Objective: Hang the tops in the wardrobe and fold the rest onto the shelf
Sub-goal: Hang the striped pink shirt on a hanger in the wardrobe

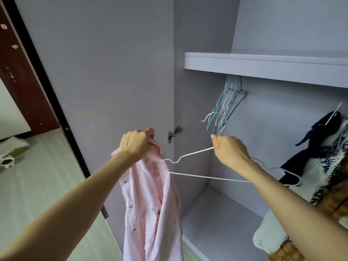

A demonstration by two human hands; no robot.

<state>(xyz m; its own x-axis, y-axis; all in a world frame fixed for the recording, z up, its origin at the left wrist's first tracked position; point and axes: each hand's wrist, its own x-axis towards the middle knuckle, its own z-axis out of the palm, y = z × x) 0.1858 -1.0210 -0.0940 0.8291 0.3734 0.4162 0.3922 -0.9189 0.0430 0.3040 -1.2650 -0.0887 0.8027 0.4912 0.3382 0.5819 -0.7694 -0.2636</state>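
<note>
Low in the frame's centre, a pink striped shirt (150, 200) is gripped at its collar by the left hand (136, 145); a white wire hanger (195, 177), one end inside the shirt, is pinched at its neck by the right hand (230, 151).

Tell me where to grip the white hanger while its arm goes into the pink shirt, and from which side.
Grip the white hanger at the neck just under its hook, coming from the right as the right hand does. Its left arm points into the pink striped shirt, whose collar the left hand holds.
</note>
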